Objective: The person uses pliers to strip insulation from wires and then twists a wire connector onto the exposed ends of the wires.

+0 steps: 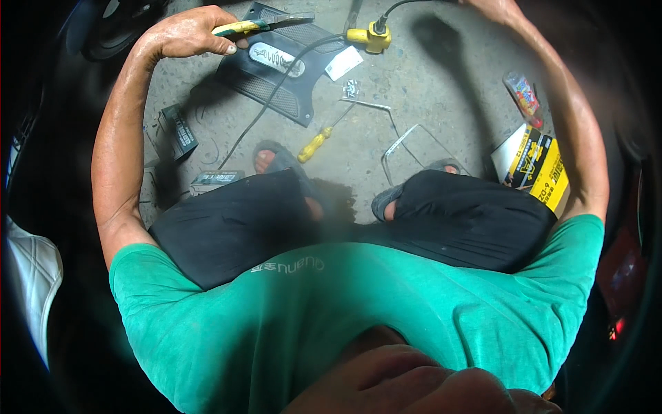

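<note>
My left hand [193,31] is stretched out at the upper left, its fingers closed round a pair of pliers [238,27] with yellow and green handles. The dark jaws point to the right, over a black plastic panel [265,103] with mesh areas and a pale oval badge. My right hand [495,8] reaches to the top edge, where its fingers are cut off. A black cable [407,3] runs along that edge toward it. Left of this hand, a yellow tool or connector [376,36] has the cable joined to it.
On the concrete floor lie a yellow-handled screwdriver [316,143], bent metal wire frames [393,148], a white card [343,63] and a small clear bag [351,89]. Small boxes [181,131] stand at left; a yellow and black box [538,165] and a colourful packet [524,99] are at right.
</note>
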`<control>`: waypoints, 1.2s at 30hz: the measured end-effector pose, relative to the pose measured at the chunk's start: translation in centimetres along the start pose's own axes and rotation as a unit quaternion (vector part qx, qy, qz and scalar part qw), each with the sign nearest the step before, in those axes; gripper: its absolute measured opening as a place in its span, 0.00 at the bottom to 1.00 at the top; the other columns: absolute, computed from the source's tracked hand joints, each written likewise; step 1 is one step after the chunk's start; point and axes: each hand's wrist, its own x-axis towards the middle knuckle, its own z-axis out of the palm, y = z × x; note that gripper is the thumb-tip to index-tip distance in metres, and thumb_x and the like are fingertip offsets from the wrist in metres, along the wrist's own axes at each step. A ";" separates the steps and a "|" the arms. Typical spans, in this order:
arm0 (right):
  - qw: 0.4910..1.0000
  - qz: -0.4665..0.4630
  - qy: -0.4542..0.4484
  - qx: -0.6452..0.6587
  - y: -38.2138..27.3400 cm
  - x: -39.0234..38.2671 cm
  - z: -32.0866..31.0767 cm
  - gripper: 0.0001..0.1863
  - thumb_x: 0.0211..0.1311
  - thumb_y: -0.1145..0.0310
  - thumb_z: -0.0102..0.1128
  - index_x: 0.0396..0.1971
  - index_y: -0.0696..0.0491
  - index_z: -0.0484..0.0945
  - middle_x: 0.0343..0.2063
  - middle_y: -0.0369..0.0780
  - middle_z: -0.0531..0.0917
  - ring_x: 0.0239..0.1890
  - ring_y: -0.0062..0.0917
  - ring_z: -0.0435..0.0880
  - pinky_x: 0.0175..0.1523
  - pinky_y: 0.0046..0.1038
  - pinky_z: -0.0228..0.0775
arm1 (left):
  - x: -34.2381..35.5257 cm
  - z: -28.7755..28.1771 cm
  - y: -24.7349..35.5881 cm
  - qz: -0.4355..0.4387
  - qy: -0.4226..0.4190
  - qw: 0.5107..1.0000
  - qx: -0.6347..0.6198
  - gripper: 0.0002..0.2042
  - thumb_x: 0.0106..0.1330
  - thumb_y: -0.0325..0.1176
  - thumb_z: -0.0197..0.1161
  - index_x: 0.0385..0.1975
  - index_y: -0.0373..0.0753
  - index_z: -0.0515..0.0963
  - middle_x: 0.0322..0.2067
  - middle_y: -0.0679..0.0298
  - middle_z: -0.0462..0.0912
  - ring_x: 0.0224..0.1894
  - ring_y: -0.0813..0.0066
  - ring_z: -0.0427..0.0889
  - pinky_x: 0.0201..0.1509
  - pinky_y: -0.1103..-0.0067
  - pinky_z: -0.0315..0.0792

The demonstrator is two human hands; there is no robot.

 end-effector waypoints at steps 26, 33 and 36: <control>0.970 -0.082 -0.155 -0.168 0.3 -7.4 25.0 0.06 0.62 0.67 0.56 0.36 0.51 0.78 0.27 0.46 0.87 0.32 0.42 0.88 0.38 0.44 0.80 | -2.0 22.9 -8.1 -0.099 -0.065 0.947 -0.299 0.14 0.68 0.34 0.65 0.48 0.33 0.81 0.42 0.57 0.81 0.44 0.65 0.82 0.50 0.71 0.75; 0.981 -0.068 -0.127 -0.127 -5.2 -4.5 25.6 0.26 0.58 0.65 0.67 0.56 0.49 0.70 0.37 0.50 0.86 0.38 0.47 0.87 0.42 0.47 0.79 | -2.7 27.0 -4.9 -0.094 0.032 0.947 -0.305 0.19 0.67 0.37 0.66 0.52 0.31 0.80 0.48 0.50 0.82 0.52 0.59 0.81 0.59 0.68 0.70; 0.979 -0.077 -0.132 -0.134 -4.7 -3.6 26.2 0.17 0.59 0.65 0.65 0.46 0.50 0.74 0.37 0.46 0.87 0.39 0.45 0.88 0.41 0.45 0.80 | -4.0 28.7 -5.9 -0.080 0.079 0.939 -0.326 0.16 0.68 0.36 0.66 0.49 0.31 0.82 0.48 0.50 0.81 0.50 0.58 0.82 0.57 0.68 0.71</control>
